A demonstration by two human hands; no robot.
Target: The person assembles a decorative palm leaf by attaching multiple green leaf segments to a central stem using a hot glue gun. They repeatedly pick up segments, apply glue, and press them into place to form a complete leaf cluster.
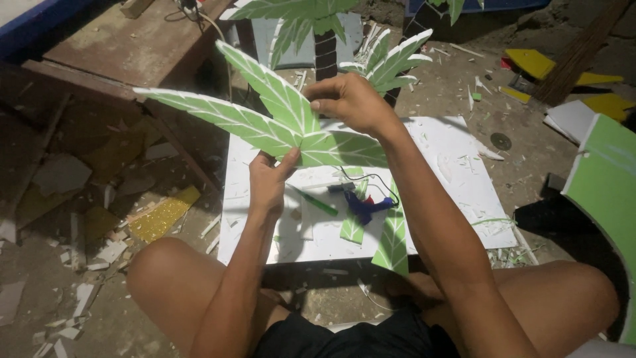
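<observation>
I sit cross-legged on the floor and hold up a green foam leaf cluster [265,113] with white veins. My left hand [268,182] pinches its base from below, thumb on the front. My right hand [351,103] grips the upper right leaf of the same cluster. Below them a white board [457,166] lies on the ground with a blue glue gun [366,205], a green-handled cutter [318,201] and two loose green leaf pieces [392,242] on it.
A foam palm tree with a dark trunk [326,50] stands behind the board. A large green foam panel [606,192] is at the right. Yellow foam sheets [530,63], a gold glitter scrap [162,215] and white offcuts litter the dirt floor. A wooden bench [132,46] stands far left.
</observation>
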